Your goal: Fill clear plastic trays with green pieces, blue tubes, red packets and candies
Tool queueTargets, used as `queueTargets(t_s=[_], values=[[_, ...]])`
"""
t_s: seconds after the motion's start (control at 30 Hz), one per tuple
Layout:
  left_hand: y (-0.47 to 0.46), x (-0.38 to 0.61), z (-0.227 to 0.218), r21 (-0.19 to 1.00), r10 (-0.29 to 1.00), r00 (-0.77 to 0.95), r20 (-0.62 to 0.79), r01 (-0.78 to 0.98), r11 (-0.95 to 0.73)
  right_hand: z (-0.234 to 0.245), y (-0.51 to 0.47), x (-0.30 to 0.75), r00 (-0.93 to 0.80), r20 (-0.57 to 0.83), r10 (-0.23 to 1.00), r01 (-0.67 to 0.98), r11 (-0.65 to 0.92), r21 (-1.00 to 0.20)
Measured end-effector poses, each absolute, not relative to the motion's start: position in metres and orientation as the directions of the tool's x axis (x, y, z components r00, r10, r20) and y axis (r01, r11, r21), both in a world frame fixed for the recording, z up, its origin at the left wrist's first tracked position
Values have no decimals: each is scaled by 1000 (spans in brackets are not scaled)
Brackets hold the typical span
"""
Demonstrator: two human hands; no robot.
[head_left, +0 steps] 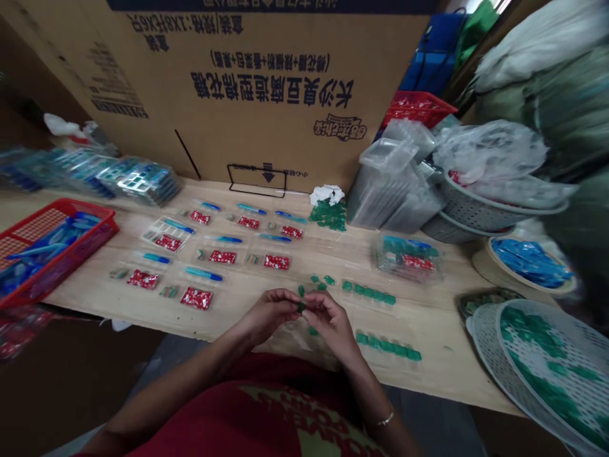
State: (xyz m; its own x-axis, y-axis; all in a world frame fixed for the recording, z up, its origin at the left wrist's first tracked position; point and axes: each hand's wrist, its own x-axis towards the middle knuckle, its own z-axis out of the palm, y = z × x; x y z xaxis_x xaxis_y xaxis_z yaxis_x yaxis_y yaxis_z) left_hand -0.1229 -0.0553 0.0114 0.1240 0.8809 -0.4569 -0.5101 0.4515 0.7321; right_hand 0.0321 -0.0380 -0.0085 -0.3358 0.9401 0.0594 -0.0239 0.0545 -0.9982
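My left hand (272, 312) and my right hand (332, 322) meet over the near middle of the table. Both have their fingertips closed on one small dark green piece (301, 306), mostly covered by the fingers. Just beyond them lie a few loose green pieces (328, 280). To the right, two rows of green squares sit in clear plastic trays: a farther row (370, 292) and a nearer row (389, 347). Left of my hands are several clear trays, each with a red patterned packet (196, 298), a blue pen-shaped item (203, 273) and small striped pieces (169, 291).
A red basket (110, 219) of blue items stands at left, near stacked filled trays (145, 181). A big cardboard box (266, 133) blocks the back. At right are stacked clear trays (387, 190), grey baskets (504, 206), a tub (480, 260) of blue packets and a white perforated tray (578, 346).
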Motion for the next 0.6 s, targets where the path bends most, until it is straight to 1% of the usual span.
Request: queueTargets(t_s=[0.03,0.1,0.17,0.2,0.23,0.27,0.3,0.33,0.37,0.4,0.43,0.5,0.6], values=[[-56,-124,11,709,873,143,-467,-529,466,-9,-38,31,-356,80,931,-25,77,-997],[-57,-126,11,703,873,171,-457,-532,472,-9,-37,29,-378,115,919,-22,115,-993],[-58,-130,10,746,892,176,-416,-495,446,-10,-37,30,-395,118,911,-12,124,-992],[-60,-134,8,797,910,159,-382,-442,411,-10,-37,30,-408,111,906,10,126,-992],[-62,-138,6,866,934,124,-335,-349,357,-12,-38,31,-425,104,899,53,140,-989],[-65,-142,3,934,958,79,-277,-211,288,-13,-38,33,-450,105,887,115,174,-978],[-68,-146,-1,977,977,34,-211,-38,212,-14,-39,34,-484,117,867,188,234,-954],[-71,-151,-6,979,990,1,-144,146,142,-16,-40,34,-527,136,839,265,314,-912],[-74,-154,-12,945,996,-9,-87,315,85,-17,-41,34,-574,151,805,339,401,-851],[-76,-157,-18,893,999,4,-44,448,37,-18,-42,33,-619,157,770,399,480,-782],[-78,-159,-24,843,999,32,-12,538,-7,-20,-43,32,-657,149,739,443,539,-716],[-80,-161,-34,776,995,95,40,624,-90,-22,-44,28,-709,121,694,487,607,-628],[-81,-161,-40,756,986,137,94,634,-160,-27,-43,21,-755,135,642,461,666,-586]])
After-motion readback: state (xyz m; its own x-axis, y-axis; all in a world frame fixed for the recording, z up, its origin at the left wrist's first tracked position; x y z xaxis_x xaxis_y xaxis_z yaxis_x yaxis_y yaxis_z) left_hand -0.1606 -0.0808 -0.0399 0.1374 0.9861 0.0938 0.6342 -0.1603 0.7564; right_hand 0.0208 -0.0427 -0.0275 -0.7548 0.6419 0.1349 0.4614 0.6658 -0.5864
